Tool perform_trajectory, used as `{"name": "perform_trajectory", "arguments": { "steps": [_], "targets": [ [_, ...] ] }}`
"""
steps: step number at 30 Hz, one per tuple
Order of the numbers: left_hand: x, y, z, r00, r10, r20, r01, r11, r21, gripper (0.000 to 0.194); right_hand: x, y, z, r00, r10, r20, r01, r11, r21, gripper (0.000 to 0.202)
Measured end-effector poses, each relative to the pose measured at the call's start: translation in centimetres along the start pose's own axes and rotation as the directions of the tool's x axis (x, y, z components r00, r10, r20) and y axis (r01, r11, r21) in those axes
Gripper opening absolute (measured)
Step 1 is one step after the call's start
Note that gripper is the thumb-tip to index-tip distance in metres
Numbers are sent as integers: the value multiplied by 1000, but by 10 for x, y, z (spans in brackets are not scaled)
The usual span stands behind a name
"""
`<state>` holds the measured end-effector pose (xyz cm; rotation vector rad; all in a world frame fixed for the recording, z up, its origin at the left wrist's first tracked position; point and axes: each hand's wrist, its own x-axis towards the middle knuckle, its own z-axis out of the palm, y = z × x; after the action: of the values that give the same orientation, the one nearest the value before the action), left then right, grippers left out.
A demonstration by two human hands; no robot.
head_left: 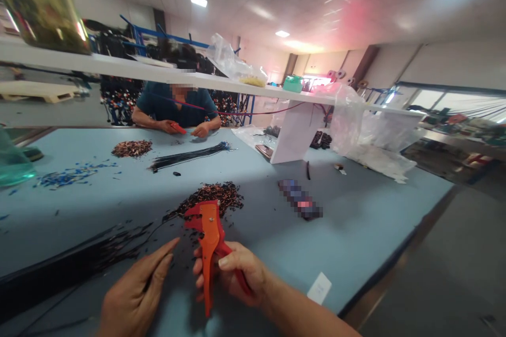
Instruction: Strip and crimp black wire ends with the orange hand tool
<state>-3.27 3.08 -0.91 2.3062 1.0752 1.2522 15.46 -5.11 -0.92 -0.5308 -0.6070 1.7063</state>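
Note:
My right hand (241,274) is wrapped round an orange and red wire stripper (211,231), its jaws pointing up and to the left. To its left, my left hand (138,289) is closed in a pinch with thumb and fingers together; what lies between them is too dark to make out. Just beyond the stripper jaws lies a pile of short black and copper-coloured scraps (221,195). A thick bundle of black wires (59,268) spreads on the blue table (253,168) left of my left hand, its ends pointing toward the scraps.
Across the table a person (174,108) holds a red tool. Near them lie a second wire bundle (190,155), a copper-coloured scrap pile (132,148) and blue bits (71,175). A phone (300,200) and white card (319,288) lie right. A white shelf (150,69) spans above.

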Motion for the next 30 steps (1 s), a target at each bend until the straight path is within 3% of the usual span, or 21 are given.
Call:
{"name": "perform_trajectory", "arguments": {
  "steps": [7,12,14,16,21,30],
  "targets": [
    [2,3,-7,982,-182,52,172,974,148,30,-1,0,3,1000,18,-6,-18,1000,-1,47],
    [-2,-10,0,989,-139,48,133,985,108,20,-2,1,4,999,36,-11,-36,999,5,47],
    [-3,-8,2,992,-123,10,122,990,64,24,-3,1,5,999,36,-17,-36,999,1,47],
    [-4,-1,2,989,-129,70,127,991,44,25,-7,-1,8,999,42,-31,-42,999,-1,46],
    [-7,19,1,965,-252,77,255,967,-24,29,-18,-6,13,993,108,-57,-110,993,-33,41],
    [-10,19,5,941,-316,123,334,925,-182,29,-23,-8,7,977,178,-115,-193,970,-147,28]
  ]
}}
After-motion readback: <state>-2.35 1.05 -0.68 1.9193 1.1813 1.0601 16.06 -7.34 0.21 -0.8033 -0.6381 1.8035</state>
